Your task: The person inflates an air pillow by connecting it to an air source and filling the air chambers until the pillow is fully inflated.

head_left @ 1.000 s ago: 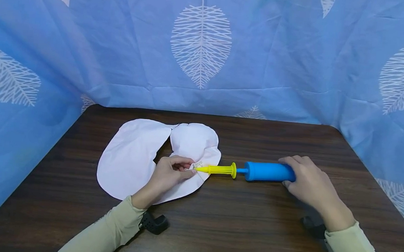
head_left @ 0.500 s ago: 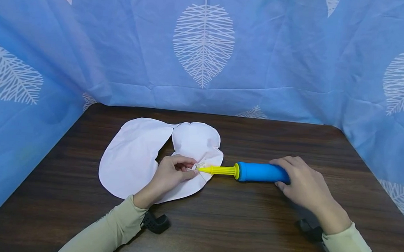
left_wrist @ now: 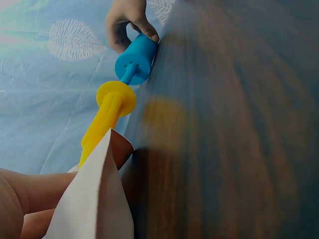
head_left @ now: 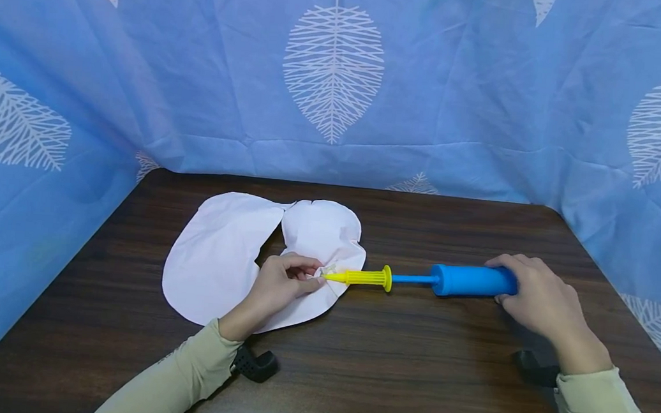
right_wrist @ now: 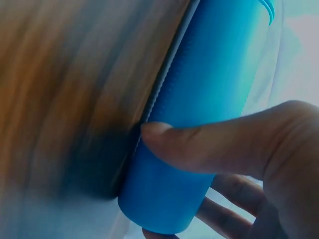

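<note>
A hand pump with a blue barrel (head_left: 469, 281) and a yellow nozzle end (head_left: 366, 277) lies level over the table, its thin blue rod (head_left: 412, 279) drawn well out. My right hand (head_left: 542, 304) grips the far end of the barrel, thumb across it in the right wrist view. With my left hand (head_left: 279, 283) I pinch the spot where the yellow tip enters a white, flat, limp inflatable (head_left: 206, 262). Its two lobes join at the top with a gap between. The very tip of the nozzle is hidden at the fingers and folded white material.
The dark wood table (head_left: 411, 366) reaches back to a blue curtain (head_left: 460, 81) with white leaf prints, which also hangs along both sides. A black wrist strap device (head_left: 256, 364) sits under the left wrist.
My right hand first pushed the barrel left until the rod vanished inside, then drew it back right, farther out than before. My left hand stays at the nozzle tip.
</note>
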The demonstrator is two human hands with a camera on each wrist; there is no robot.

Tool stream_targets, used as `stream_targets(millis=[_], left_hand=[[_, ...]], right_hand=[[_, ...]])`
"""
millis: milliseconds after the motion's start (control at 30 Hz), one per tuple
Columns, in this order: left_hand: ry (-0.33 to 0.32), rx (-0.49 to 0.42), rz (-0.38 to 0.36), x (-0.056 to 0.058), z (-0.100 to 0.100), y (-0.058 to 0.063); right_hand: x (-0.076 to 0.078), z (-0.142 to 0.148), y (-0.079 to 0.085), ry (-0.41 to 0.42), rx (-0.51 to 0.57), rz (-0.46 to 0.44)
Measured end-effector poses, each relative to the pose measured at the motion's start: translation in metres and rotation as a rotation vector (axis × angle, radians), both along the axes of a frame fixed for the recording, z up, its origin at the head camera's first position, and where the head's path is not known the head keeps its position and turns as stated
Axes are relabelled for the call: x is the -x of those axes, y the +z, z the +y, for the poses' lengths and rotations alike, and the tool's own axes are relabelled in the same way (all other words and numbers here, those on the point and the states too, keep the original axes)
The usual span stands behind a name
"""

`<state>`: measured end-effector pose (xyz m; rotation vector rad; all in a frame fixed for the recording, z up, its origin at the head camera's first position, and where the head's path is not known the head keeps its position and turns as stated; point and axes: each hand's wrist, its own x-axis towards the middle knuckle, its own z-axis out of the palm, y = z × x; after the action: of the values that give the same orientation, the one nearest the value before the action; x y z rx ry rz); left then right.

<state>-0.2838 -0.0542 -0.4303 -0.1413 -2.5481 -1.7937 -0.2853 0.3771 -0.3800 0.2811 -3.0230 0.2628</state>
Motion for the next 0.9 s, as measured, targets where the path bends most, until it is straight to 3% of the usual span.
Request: stream_targets(millis=[167, 333, 567, 900], left_hand=[[-0.006, -0.005, -0.006, 0.0, 0.0, -0.001], [-0.006, -0.01, -0.024, 0.001, -0.001, -0.001], [0.011, -0.009, -0.051, 0.001, -0.003, -0.001], [0.005, -0.029, -0.039, 0.001, -0.002, 0.0]], right_hand=[[0.001, 0.026, 0.0, -0.08, 0.027, -0.035], [0.002, 0.037, -0.001, -0.109, 0.033, -0.028], [0.004, 0.019, -0.002, -0.045, 0.041, -0.009], [-0.004, -0.036, -0.002, 0.107, 0.053, 0.004]])
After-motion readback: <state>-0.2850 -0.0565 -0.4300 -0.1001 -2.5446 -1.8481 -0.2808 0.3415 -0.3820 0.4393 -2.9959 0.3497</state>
